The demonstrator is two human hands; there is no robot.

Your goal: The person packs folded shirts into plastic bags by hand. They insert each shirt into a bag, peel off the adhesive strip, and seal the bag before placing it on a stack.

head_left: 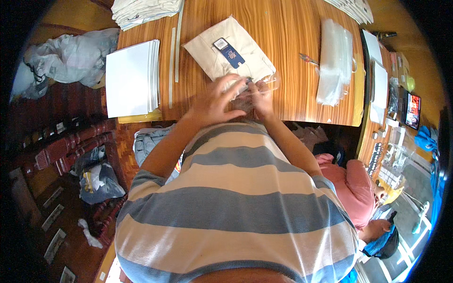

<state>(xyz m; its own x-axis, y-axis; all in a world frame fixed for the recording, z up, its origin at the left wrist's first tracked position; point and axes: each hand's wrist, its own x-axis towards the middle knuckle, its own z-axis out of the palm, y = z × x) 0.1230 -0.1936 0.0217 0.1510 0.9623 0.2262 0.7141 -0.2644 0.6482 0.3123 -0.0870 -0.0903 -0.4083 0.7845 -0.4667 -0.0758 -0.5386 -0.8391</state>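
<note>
A folded beige garment (212, 59) lies at an angle on the striped wooden table, with a dark blue hang tag (231, 54) on top. Clear plastic (272, 81), seemingly a bag, glints along the garment's near right corner. My left hand (218, 101) rests at the garment's near edge, its thumb spread away from its fingers. Beside it, the fingers of my right hand (262, 98) are pinched together at the plastic's near end. Just what lies between the two hands is partly hidden and blurred.
White sheets (132, 78) are stacked at the table's left. Right of the garment lie small red-handled snippers (307, 59) and a pile of clear plastic bags (336, 61). Folded garments (144, 12) stand at the far left. A person in pink (347, 188) is close on my right.
</note>
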